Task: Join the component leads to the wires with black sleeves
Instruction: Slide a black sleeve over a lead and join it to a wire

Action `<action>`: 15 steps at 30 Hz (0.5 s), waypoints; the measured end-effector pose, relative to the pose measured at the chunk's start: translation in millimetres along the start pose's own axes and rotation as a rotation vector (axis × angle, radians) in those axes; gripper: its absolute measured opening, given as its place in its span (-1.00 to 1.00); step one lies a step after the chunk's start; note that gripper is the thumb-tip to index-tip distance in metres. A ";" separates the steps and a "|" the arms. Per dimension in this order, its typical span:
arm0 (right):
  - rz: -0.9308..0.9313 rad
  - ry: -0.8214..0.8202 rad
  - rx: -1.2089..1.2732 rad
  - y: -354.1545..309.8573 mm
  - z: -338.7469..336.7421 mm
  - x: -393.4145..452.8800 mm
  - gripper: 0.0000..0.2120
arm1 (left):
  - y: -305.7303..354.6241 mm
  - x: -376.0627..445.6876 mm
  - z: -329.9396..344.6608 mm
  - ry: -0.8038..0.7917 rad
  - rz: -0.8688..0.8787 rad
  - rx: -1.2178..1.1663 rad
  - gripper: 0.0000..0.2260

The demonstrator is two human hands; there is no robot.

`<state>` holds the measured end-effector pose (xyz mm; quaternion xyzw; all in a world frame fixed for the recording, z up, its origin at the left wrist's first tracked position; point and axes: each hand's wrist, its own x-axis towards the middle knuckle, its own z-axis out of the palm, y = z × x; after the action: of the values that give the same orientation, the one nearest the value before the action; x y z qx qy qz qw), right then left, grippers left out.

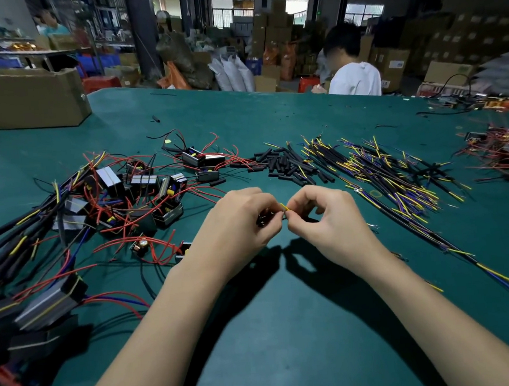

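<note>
Your left hand point(243, 221) and right hand point(326, 214) meet fingertip to fingertip above the green surface point(289, 328), near its middle. Both have their fingers curled: together they pinch a short yellow wire point(284, 207) that shows in the small gap between them. Your left hand also grips something dark point(263, 219) under its fingers; what it is cannot be made out.

To your left lies a tangled heap of boxed components point(142, 187) with red leads. Just beyond your hands sits a loose pile of black sleeves point(281, 162). To your right spreads a bundle of yellow and blue wires point(384, 175), some with black sleeving. A cardboard box point(23, 99) stands at the far left of the surface, and a person in a white shirt point(354, 79) sits beyond the far edge.
</note>
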<state>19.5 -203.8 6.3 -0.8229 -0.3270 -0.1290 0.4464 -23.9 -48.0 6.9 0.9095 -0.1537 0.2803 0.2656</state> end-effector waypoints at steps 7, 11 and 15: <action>-0.105 0.012 -0.052 0.2 -4.0 0.6 -0.88 | -1.1 0.0 5.6 0.003 -0.017 -0.047 -0.90; -0.186 -0.009 -0.109 5.2 -4.8 1.9 -0.89 | -1.5 -2.0 9.2 0.001 -0.097 -0.117 -0.90; -0.282 -0.023 -0.241 8.7 -3.6 1.7 -0.94 | -2.0 -1.2 10.1 -0.067 -0.244 -0.238 -0.86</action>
<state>26.7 -209.4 3.5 -0.8179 -0.4263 -0.2190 0.3184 -19.6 -52.0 -1.7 0.8923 -0.0832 0.1954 0.3983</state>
